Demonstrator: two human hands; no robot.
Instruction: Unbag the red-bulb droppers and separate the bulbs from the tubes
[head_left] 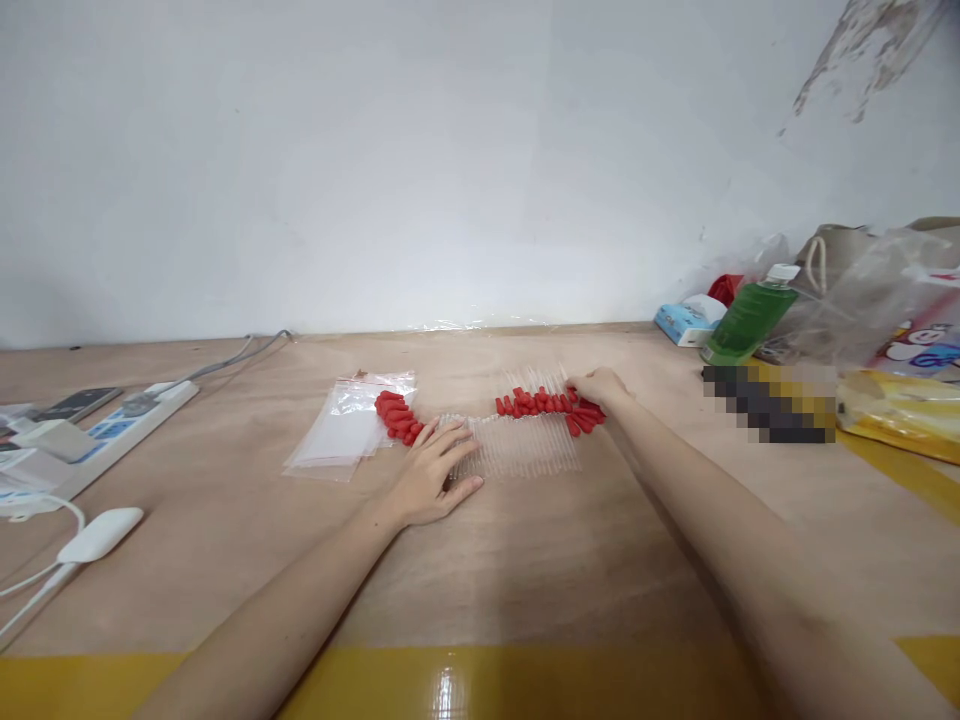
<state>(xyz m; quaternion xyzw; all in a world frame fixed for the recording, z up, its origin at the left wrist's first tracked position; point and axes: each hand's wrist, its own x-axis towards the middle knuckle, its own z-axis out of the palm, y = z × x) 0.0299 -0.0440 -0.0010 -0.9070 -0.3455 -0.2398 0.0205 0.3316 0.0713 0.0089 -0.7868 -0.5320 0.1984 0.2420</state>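
Observation:
Several clear droppers with red rubber bulbs point(544, 405) lie side by side in a row on the wooden table point(525, 570). A second cluster of red-bulbed droppers point(397, 417) lies to the left, next to a stack of clear plastic bags point(349, 430). My left hand point(435, 475) rests flat on the clear tubes, fingers stretched out. At the right end of the row, my right hand point(600, 390) has its fingers curled over the red bulbs.
A white power strip point(112, 430) with plugs and a phone point(75, 403) sits at far left, and a white adapter point(101, 535) with cable lies nearer. At right stand a green bottle point(750, 320), a blue-white box point(686, 320) and plastic bags point(885, 300). Yellow tape point(480, 685) edges the table.

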